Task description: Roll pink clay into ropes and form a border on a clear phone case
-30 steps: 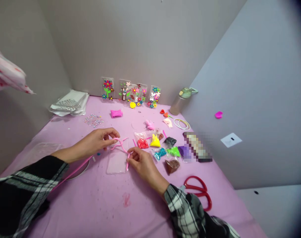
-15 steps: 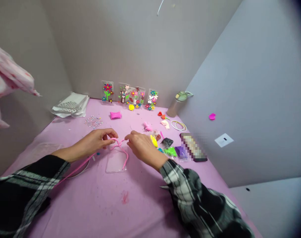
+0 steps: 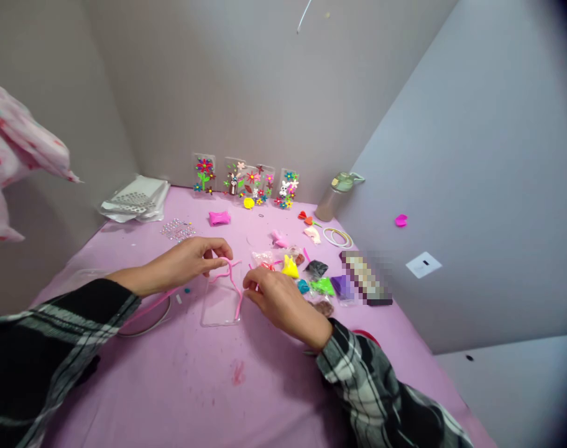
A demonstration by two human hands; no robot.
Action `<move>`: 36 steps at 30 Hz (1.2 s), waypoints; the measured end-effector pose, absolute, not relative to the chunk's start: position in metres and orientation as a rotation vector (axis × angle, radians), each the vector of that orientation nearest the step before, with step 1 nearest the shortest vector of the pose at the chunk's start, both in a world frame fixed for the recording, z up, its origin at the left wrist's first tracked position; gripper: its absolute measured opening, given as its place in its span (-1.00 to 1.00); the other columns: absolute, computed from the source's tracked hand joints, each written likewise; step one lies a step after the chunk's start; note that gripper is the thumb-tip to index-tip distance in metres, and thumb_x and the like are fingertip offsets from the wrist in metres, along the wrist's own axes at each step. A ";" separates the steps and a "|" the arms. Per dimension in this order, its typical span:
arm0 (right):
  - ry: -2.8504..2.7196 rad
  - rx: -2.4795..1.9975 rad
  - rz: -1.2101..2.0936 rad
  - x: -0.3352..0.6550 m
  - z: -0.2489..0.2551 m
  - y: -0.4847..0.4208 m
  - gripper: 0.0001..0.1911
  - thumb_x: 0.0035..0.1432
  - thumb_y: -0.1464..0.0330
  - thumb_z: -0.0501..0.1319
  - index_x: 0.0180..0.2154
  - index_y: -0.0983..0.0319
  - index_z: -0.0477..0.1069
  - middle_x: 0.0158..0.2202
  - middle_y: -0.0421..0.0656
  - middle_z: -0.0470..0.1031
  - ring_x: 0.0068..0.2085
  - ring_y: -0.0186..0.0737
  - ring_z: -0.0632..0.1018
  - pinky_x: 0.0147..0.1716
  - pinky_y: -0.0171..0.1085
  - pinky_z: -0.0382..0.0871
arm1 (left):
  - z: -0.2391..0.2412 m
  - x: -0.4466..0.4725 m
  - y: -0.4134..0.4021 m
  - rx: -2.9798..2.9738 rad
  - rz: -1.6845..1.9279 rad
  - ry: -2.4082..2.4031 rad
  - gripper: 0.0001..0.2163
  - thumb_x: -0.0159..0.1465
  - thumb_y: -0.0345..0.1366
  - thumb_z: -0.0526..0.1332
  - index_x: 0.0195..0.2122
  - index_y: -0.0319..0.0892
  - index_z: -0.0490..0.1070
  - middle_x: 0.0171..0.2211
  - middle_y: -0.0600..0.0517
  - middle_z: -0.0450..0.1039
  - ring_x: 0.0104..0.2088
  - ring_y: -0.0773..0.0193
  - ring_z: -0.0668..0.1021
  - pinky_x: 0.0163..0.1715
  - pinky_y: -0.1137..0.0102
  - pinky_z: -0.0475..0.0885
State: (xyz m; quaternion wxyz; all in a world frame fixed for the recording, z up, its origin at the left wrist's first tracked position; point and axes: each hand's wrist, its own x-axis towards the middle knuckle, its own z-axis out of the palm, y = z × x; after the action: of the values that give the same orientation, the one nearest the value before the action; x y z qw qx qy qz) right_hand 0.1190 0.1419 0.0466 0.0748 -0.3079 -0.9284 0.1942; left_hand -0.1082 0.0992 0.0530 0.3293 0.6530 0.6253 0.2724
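A clear phone case (image 3: 221, 303) lies flat on the pink table cover (image 3: 194, 386). A thin pink clay rope (image 3: 233, 278) curls over the case's top and right edge. My left hand (image 3: 190, 262) pinches the rope's upper left end at the case's top corner. My right hand (image 3: 276, 300) pinches the rope at the case's right edge, fingers closed. A long pink strand (image 3: 146, 308) trails back under my left wrist.
Small bags of coloured clay (image 3: 311, 277) lie right of the case. Decorated cases (image 3: 246, 182) lean on the back wall, with a bottle (image 3: 334, 193), rings (image 3: 338, 237), gem stickers (image 3: 177, 229), a pink clay lump (image 3: 219, 218) and white packets (image 3: 134, 198) around.
My right hand moved from the rope's top loop down and back to the case's right edge. The left hand stayed at the top corner.
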 end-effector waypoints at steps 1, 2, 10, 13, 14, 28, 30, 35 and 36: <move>-2.780 -0.929 0.591 0.122 0.043 0.138 -0.90 0.30 0.49 0.26 -0.17 0.23 0.53 -0.20 -0.13 0.61 -0.22 -0.21 0.55 -0.28 -0.28 0.19 | 0.052 -0.109 0.103 1.712 0.700 1.648 -0.74 0.24 -0.04 0.20 -0.25 -0.11 0.52 -0.47 0.12 0.46 -0.48 0.31 0.46 -0.41 0.41 0.30; -2.774 -0.928 0.607 0.124 0.039 0.135 -0.89 0.31 0.49 0.25 -0.16 0.23 0.53 -0.20 -0.13 0.60 -0.22 -0.22 0.55 -0.28 -0.28 0.20 | 0.052 -0.110 0.107 1.710 0.689 1.657 -0.74 0.23 -0.04 0.20 -0.25 -0.11 0.52 -0.48 0.12 0.45 -0.49 0.31 0.46 -0.41 0.41 0.30; -2.732 -0.855 0.773 0.127 0.017 0.125 -0.88 0.29 0.43 0.32 -0.12 0.23 0.51 -0.20 -0.16 0.54 -0.24 -0.26 0.51 -0.27 -0.30 0.24 | 0.049 -0.120 0.131 1.685 0.619 1.632 -0.73 0.15 -0.08 0.25 -0.24 -0.14 0.53 -0.54 0.14 0.42 -0.53 0.29 0.50 -0.43 0.40 0.35; -2.728 -0.820 0.803 0.126 0.013 0.123 -0.87 0.28 0.48 0.31 -0.13 0.24 0.50 -0.18 -0.16 0.52 -0.21 -0.26 0.51 -0.25 -0.31 0.26 | 0.048 -0.124 0.138 1.672 0.618 1.586 -0.73 0.14 -0.06 0.26 -0.26 -0.13 0.53 -0.47 0.11 0.46 -0.50 0.30 0.51 -0.42 0.40 0.40; -2.730 -0.820 0.814 0.126 0.012 0.123 -0.87 0.27 0.50 0.30 -0.14 0.24 0.50 -0.18 -0.16 0.52 -0.21 -0.26 0.50 -0.25 -0.31 0.26 | 0.046 -0.125 0.140 1.666 0.622 1.566 -0.72 0.14 -0.05 0.26 -0.27 -0.13 0.52 -0.44 0.11 0.48 -0.49 0.30 0.51 -0.41 0.40 0.41; -2.657 -0.864 0.946 0.127 0.001 0.126 -0.88 0.24 0.49 0.34 -0.19 0.22 0.47 -0.22 -0.19 0.50 -0.23 -0.27 0.48 -0.24 -0.31 0.28 | 0.033 -0.129 0.169 1.645 0.607 1.367 -0.72 0.18 -0.03 0.26 -0.26 -0.13 0.42 -0.45 0.12 0.43 -0.42 0.29 0.50 -0.34 0.39 0.40; -2.648 -0.873 0.964 0.127 0.000 0.126 -0.89 0.24 0.48 0.34 -0.19 0.21 0.48 -0.23 -0.20 0.50 -0.24 -0.27 0.49 -0.24 -0.31 0.29 | 0.030 -0.128 0.173 1.644 0.602 1.358 -0.72 0.17 -0.04 0.26 -0.24 -0.13 0.43 -0.46 0.12 0.42 -0.44 0.29 0.49 -0.36 0.40 0.38; -2.627 -0.870 0.971 0.127 0.000 0.126 -0.89 0.25 0.49 0.33 -0.18 0.20 0.49 -0.21 -0.19 0.50 -0.22 -0.26 0.50 -0.22 -0.30 0.32 | 0.022 -0.122 0.181 1.639 0.588 1.344 -0.75 0.17 -0.07 0.25 -0.26 -0.14 0.45 -0.50 0.13 0.38 -0.48 0.32 0.43 -0.40 0.40 0.34; -2.630 -0.871 0.963 0.127 0.000 0.126 -0.88 0.25 0.48 0.32 -0.17 0.20 0.49 -0.20 -0.19 0.49 -0.21 -0.25 0.50 -0.22 -0.29 0.33 | 0.021 -0.121 0.182 1.638 0.587 1.340 -0.75 0.17 -0.07 0.25 -0.27 -0.13 0.45 -0.50 0.13 0.38 -0.48 0.32 0.42 -0.41 0.41 0.34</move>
State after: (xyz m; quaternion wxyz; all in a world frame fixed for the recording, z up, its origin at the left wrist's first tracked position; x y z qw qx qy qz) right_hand 0.1272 0.1258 0.0001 0.1041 -0.2955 -0.8917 0.3266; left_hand -0.1215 0.1818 0.0214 0.4551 0.6641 0.5433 0.2381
